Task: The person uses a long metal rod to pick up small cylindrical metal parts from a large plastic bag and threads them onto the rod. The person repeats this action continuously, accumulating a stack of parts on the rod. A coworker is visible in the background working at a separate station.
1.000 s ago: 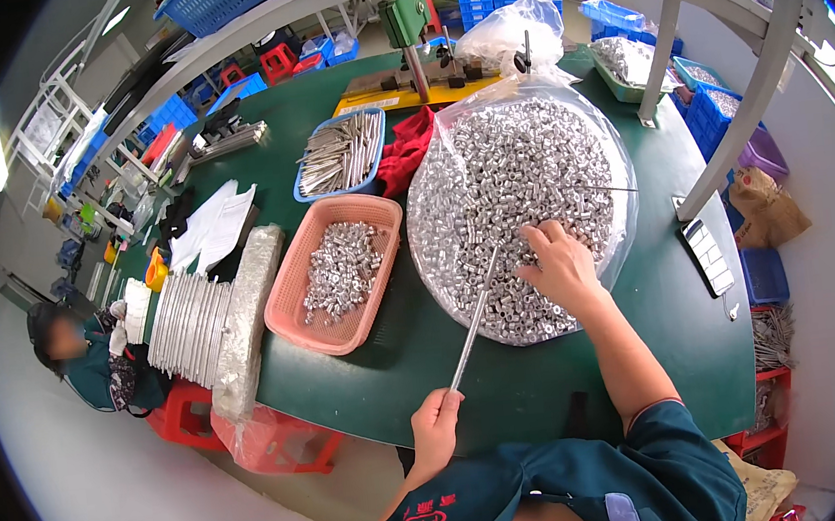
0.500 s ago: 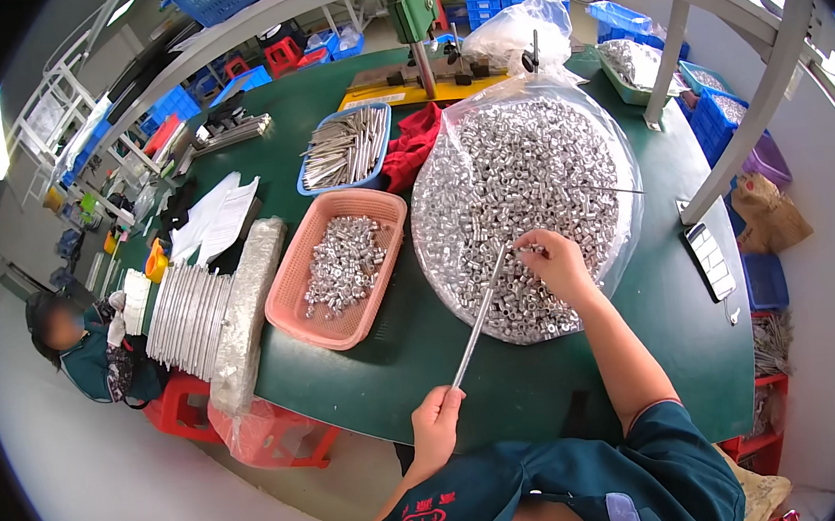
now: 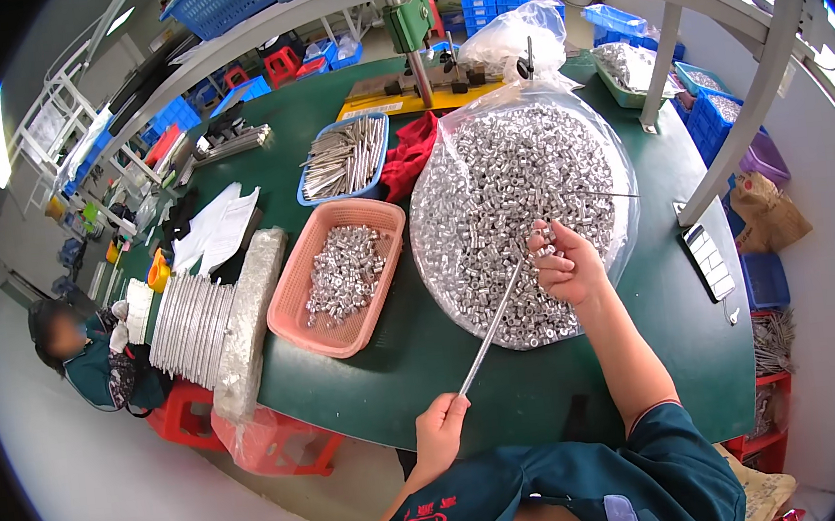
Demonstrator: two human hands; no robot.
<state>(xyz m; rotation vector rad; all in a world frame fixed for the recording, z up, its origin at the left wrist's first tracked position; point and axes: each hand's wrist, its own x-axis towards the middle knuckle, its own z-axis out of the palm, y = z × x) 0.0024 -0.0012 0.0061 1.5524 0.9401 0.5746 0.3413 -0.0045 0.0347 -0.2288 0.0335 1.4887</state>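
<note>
My left hand (image 3: 440, 429), near the table's front edge, is closed round the lower end of a slim silver metal rod (image 3: 491, 334). The rod slants up and to the right, its far tip over the heap of small metal sleeves (image 3: 529, 169). This heap fills a wide, clear plastic bag (image 3: 435, 269) spread open on the table. Over its right part my right hand (image 3: 573, 271) is raised, palm partly turned up, fingers curled round a few small metal sleeves (image 3: 542, 238). The hand is just right of the rod's tip, apart from it.
Left of the bag stand a pink basket (image 3: 282, 314) with loose sleeves and a blue basket (image 3: 387, 148) of metal rods. Between bag and baskets lies a red cloth (image 3: 412, 155). A green press (image 3: 409, 22) is behind; a phone (image 3: 709, 263) lies right. Another person sits far left.
My right hand has lifted from the rod's tip, moved slightly right and turned its palm up with sleeves in the fingers. My left hand still holds the rod, nearly unmoved.
</note>
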